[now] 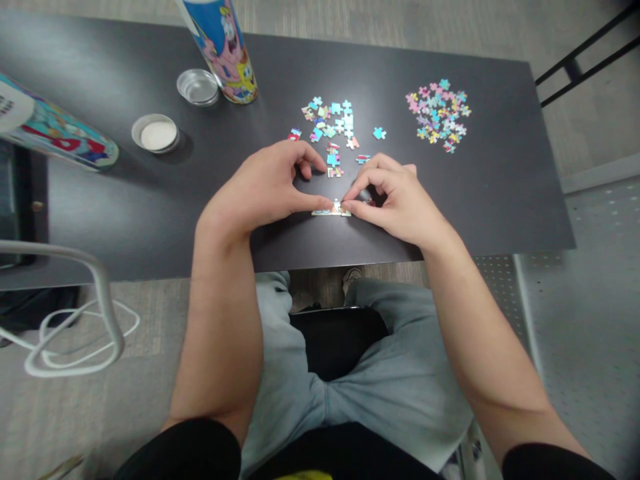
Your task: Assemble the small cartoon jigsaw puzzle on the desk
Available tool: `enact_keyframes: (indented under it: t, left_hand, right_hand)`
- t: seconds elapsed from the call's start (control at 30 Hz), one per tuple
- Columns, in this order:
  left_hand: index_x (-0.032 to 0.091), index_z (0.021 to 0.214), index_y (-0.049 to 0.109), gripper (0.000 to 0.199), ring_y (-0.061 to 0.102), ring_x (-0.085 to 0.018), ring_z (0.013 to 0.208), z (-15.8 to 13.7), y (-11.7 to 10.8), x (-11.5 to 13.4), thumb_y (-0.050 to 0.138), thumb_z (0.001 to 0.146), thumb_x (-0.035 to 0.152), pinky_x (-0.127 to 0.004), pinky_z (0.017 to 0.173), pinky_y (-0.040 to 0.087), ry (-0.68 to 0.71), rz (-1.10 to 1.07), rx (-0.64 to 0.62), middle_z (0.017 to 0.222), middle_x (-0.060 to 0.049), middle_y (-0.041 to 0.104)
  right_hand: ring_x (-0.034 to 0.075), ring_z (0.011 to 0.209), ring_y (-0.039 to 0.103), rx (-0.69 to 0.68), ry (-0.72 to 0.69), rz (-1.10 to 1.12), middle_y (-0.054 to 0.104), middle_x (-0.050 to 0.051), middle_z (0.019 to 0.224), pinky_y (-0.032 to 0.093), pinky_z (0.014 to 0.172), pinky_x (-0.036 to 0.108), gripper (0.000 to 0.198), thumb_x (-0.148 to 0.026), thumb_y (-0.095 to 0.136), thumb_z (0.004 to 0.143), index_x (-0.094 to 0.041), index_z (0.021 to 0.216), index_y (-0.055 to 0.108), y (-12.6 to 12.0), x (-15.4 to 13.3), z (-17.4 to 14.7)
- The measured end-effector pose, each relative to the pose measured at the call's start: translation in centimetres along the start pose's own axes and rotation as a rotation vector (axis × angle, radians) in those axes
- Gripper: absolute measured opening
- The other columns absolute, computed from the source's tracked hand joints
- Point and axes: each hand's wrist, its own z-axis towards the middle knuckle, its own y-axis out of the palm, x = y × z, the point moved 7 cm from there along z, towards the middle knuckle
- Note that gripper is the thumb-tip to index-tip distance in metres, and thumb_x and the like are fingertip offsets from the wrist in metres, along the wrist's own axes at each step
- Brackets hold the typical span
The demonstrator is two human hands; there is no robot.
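- Work position: the short puzzle strip (323,213) lies flat on the bench (510,200), close to the near edge and between the two hands.
- Left hand (273,183): the thumb tip rests at the strip's upper edge; the other fingers are curled and stand wide of the thumb, beside the short column of pieces (333,160).
- Right hand (393,197): the thumb and index finger are pinched narrow on the end piece (346,210) at the strip's right end (the fingertips cover part of it, so full seating cannot be confirmed).
- Recommended method: brace the strip with the left thumb, keep the end piece level, and align tab with socket before pressing straight down.
- Caution: sideways force would probably slide the whole strip, since the bench looks smooth.
- Check: the bottom edges should form one straight line; if a step shows, lift and realign rather than force.
- Clearance: keep the left fingers off the column, which could easily be nudged apart.
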Motion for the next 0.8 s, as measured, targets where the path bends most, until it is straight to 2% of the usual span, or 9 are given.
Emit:
enact_keyframes:
  t: [0.2,0.3,0.4,0.47,0.63,0.8]
  left_hand:
    - [0.028,0.128,0.09,0.071,0.068,-0.025,0.099,0.1,0.1,-0.3,0.116,0.075,0.068,-0.042,0.089,0.053,0.029,-0.012,-0.013,0.119,-0.005,0.082]
    - [0.03,0.127,0.089,0.071,0.068,-0.026,0.101,0.1,0.1,-0.5,0.115,0.075,0.071,-0.043,0.089,0.054,0.028,-0.022,-0.019,0.118,-0.005,0.081]
    - [0.032,0.124,0.089,0.068,0.068,-0.026,0.101,0.0,-0.1,-0.2,0.115,0.074,0.071,-0.041,0.087,0.053,0.031,-0.025,-0.022,0.114,-0.003,0.081]
    - [0.032,0.122,0.089,0.064,0.067,-0.025,0.099,-0.1,-0.1,0.2,0.115,0.075,0.068,-0.04,0.085,0.051,0.043,-0.021,-0.025,0.112,-0.003,0.081]
    - [0.03,0.12,0.09,0.052,0.067,-0.025,0.097,-0.1,0.3,0.8,0.112,0.082,0.058,-0.04,0.083,0.047,0.031,0.061,0.028,0.111,-0.002,0.082]
    - [0.029,0.111,0.086,0.05,0.071,-0.026,0.1,0.0,0.9,1.2,0.116,0.079,0.054,-0.041,0.086,0.044,0.03,0.18,0.084,0.11,-0.001,0.081]
  right_hand:
    - [0.03,0.102,0.07,0.025,-0.043,0.042,0.077,0.006,0.114,0.051,0.117,0.058,0.021,-0.048,0.1,0.111,-0.029,0.106,0.091,-0.3,0.0,0.0]
    - [0.026,0.094,0.064,0.105,-0.046,0.128,0.075,0.005,0.107,0.053,0.099,0.048,0.037,-0.063,0.092,0.118,-0.029,0.106,0.089,-1.0,0.5,0.1]
    - [0.024,0.086,0.058,0.24,-0.053,0.215,0.074,0.005,0.102,0.05,0.085,0.045,0.049,-0.076,0.091,0.117,-0.028,0.106,0.087,-1.9,1.4,0.2]
    - [0.025,0.086,0.059,0.301,-0.044,0.224,0.074,0.005,0.099,0.052,0.084,0.046,0.054,-0.083,0.092,0.114,-0.03,0.105,0.086,-2.2,2.1,0.3]
    - [0.027,0.091,0.066,0.332,-0.002,0.225,0.076,0.004,0.099,0.063,0.093,0.051,0.061,-0.092,0.09,0.111,-0.032,0.102,0.082,-2.8,3.3,1.0]
    - [0.026,0.087,0.061,0.389,-0.021,0.251,0.077,0.005,0.095,0.057,0.089,0.05,0.06,-0.09,0.091,0.11,-0.031,0.103,0.082,-4.0,3.8,1.9]
